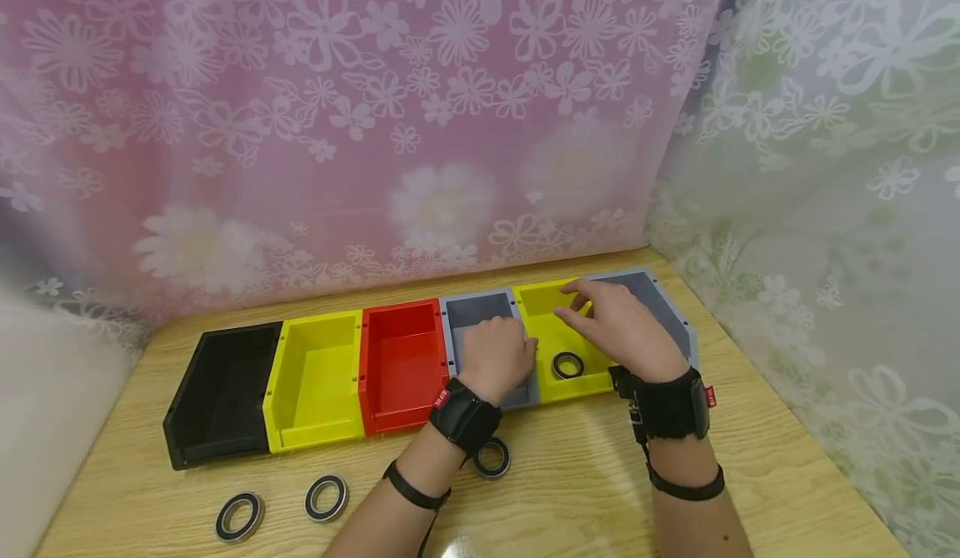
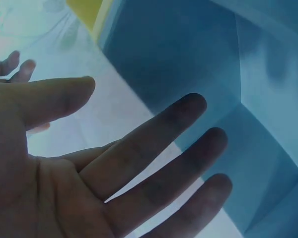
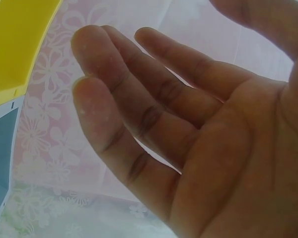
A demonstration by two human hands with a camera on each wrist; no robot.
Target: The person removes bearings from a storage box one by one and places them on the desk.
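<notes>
Bearing, ring-shaped, silver metal with a black face (image 1: 557, 366), lying in the yellow plastic bin (image 1: 551, 312) between two grey ones. The right hand (image 1: 630, 329), empty, is above this bin, its fingers loosely bent and thumb apart. The left hand (image 1: 495, 358), also empty, is over the adjoining grey plastic bin (image 1: 480, 312), fingers extended and spread. Three similar black-faced metal rings (image 1: 506, 460) lie on the pale wood-grain desk (image 1: 585, 475), one beside the left forearm.

The bins (image 1: 403, 366) are black, yellow, red and grey, the curtain (image 1: 360, 166) flowered pink.
</notes>
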